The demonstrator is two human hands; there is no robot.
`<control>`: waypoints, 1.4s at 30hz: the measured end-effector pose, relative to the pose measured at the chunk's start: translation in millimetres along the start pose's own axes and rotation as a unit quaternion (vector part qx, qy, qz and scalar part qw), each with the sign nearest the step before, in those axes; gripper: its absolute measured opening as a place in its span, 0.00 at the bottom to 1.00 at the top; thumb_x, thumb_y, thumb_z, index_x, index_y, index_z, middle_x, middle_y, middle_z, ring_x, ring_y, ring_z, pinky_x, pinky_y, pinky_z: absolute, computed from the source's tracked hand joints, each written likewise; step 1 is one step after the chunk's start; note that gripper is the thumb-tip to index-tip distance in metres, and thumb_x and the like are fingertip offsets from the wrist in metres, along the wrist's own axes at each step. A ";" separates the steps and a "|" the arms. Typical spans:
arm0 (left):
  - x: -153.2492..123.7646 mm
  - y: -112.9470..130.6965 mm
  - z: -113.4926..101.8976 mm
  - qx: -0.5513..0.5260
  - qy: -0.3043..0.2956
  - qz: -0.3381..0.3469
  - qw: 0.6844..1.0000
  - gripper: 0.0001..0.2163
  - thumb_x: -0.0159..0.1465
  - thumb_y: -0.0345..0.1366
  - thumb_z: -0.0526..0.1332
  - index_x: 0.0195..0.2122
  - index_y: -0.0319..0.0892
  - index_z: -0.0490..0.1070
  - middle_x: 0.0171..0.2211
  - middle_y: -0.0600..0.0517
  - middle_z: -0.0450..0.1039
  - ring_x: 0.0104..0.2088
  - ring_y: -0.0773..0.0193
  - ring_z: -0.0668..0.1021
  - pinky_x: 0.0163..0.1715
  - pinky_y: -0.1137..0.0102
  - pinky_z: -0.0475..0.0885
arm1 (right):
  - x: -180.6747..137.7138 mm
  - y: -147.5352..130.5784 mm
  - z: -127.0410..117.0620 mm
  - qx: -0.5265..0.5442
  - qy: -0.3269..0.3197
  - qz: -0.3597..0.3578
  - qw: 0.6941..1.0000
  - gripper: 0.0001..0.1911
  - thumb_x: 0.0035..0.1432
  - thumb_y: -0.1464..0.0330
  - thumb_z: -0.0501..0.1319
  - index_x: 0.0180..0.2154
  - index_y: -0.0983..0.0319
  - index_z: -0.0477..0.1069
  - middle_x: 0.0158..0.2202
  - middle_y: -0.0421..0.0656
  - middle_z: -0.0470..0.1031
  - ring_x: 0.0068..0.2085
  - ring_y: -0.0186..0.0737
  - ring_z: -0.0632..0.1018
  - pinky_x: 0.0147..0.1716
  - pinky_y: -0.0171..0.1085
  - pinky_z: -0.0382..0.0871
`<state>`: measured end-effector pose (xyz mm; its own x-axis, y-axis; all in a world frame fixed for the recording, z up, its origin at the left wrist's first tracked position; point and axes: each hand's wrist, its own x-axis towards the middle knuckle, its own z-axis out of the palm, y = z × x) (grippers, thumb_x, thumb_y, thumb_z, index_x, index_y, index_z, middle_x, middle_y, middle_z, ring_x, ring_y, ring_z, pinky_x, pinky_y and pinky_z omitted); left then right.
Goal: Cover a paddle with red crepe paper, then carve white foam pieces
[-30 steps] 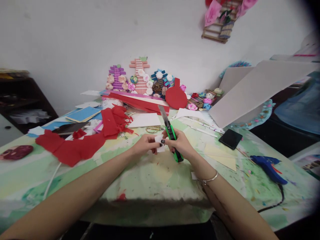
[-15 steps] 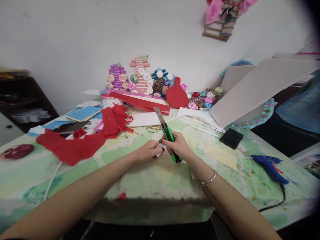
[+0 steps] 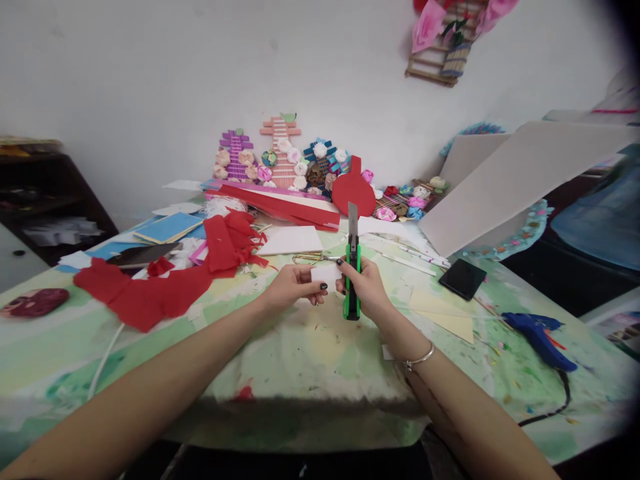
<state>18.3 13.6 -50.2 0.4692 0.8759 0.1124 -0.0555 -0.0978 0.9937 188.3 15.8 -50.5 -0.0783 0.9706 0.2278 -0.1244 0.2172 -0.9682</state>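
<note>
My left hand (image 3: 295, 285) pinches a small white piece of card (image 3: 326, 275) between thumb and fingers, above the middle of the table. In my right hand (image 3: 367, 283) is a green and black utility knife (image 3: 353, 267), its blade out and pointing away from me, nearly upright in view. The right thumb rests at the card's right edge, so both hands touch it. Just beyond the hands lie scissors with gold-coloured handles (image 3: 306, 258) and a white sheet (image 3: 291, 240). How the right fingers wrap the handle is partly hidden.
Red cloth-like scraps (image 3: 150, 293) spread on the left. At the right lie a black phone-like slab (image 3: 463, 279), a blue glue gun (image 3: 537, 333) with its cord, and pale yellow paper (image 3: 445, 320). A large white board (image 3: 500, 180) leans at the back right.
The knife has turned from leaning left to nearly upright and moved slightly right. The white card has come up flatter into view between my hands, and my left fingers have shifted on it.
</note>
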 end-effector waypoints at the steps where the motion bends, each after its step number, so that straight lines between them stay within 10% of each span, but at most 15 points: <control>1: -0.3 -0.1 -0.1 -0.007 -0.005 -0.001 1.000 0.11 0.52 0.36 0.68 0.31 0.33 0.71 0.23 0.49 0.75 0.21 0.70 0.75 0.22 0.76 0.70 | 0.2 0.3 -0.6 0.005 0.001 -0.001 1.000 0.13 0.50 0.60 0.62 0.33 0.61 0.63 0.13 0.34 0.66 0.15 0.30 0.67 0.14 0.29 0.59; 17: 0.3 -5.1 -7.9 -0.108 -0.012 -0.017 0.994 0.17 0.56 0.47 0.62 0.32 0.34 0.74 0.31 0.42 0.77 0.31 0.57 0.80 0.29 0.67 0.74 | -0.1 -1.7 -2.7 0.000 -0.029 -0.036 0.999 0.09 0.49 0.68 0.61 0.35 0.62 0.66 0.17 0.35 0.68 0.19 0.32 0.71 0.19 0.31 0.63; 29: -0.6 -2.0 -7.1 0.043 -0.034 -0.036 0.998 0.12 0.50 0.38 0.67 0.30 0.34 0.75 0.20 0.53 0.69 0.17 0.75 0.65 0.16 0.78 0.58 | -5.1 -3.4 -0.5 -0.039 -0.091 -0.033 0.995 0.12 0.50 0.63 0.64 0.35 0.62 0.67 0.16 0.33 0.65 0.17 0.28 0.65 0.17 0.29 0.58; 42: 4.6 -8.0 -7.2 -0.110 0.103 -0.015 0.988 0.18 0.41 0.33 0.73 0.29 0.35 0.68 0.28 0.48 0.77 0.31 0.60 0.80 0.35 0.67 0.74 | -3.1 -2.4 -2.4 -0.065 -0.098 0.001 0.993 0.13 0.46 0.64 0.66 0.33 0.63 0.67 0.15 0.32 0.62 0.16 0.27 0.62 0.15 0.29 0.56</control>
<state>14.6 21.8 -57.7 0.2853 0.9567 0.0570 -0.2456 0.0155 0.9692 191.1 12.5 -49.1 -0.2702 0.9352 0.2289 0.0031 0.2386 -0.9711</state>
